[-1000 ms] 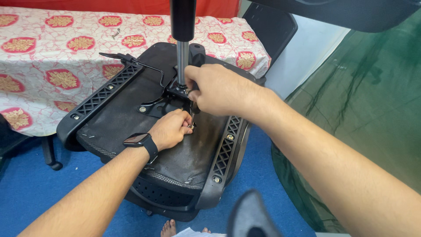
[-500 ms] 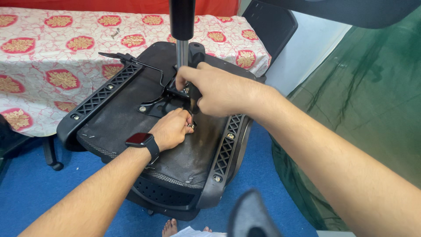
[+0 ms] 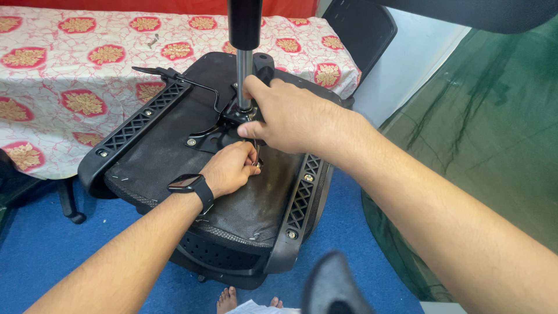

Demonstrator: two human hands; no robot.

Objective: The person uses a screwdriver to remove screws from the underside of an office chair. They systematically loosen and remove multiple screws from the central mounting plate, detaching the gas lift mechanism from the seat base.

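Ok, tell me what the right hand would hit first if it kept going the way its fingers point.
The right hand points left and slightly away, toward the metal post at the chair's underside. Its fingertips look almost on the post's base already, so that comes first, though depth is hard to judge.

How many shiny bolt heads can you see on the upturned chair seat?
5: two on the left rail, two on the right rail, one on the centre plate. The hands may hide more.
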